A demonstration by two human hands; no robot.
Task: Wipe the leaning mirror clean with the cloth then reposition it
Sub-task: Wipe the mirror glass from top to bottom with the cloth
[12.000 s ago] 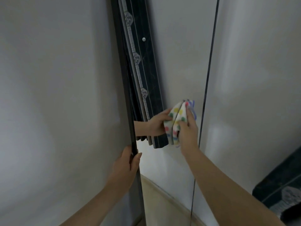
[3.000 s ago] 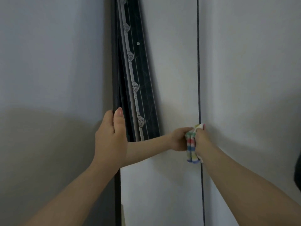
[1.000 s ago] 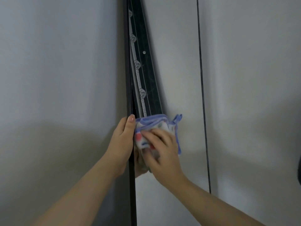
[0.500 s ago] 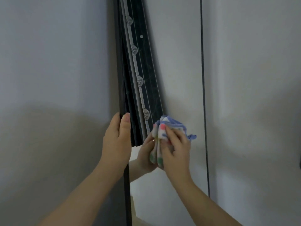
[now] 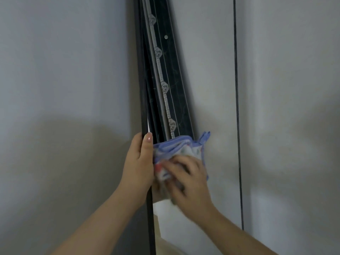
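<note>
**Pale wall, leaning mirror held at its edge, cloth on the glass**

Grey-white wall (image 5: pixel 64 70) fills my feed left and right. I see the left hand (image 5: pixel 139 166) clamped on the mirror (image 5: pixel 215 80) at its dark left frame edge (image 5: pixel 150 208), thumb lying up the front and fingers wrapped out of sight behind. Just right of it, the right hand (image 5: pixel 189 181) lies spread over the cloth (image 5: pixel 184 148), fingers splayed and pressing it against the glass; the hand is blurred, so I cannot make out the thumb. The cloth is bunched, white with coloured dots and a blue border, touching the left thumb. Above it the glass reflects a dark patterned panel (image 5: pixel 174 80) that narrows toward the top. A thin dark line (image 5: pixel 237 107) marks the mirror's right edge.
</note>
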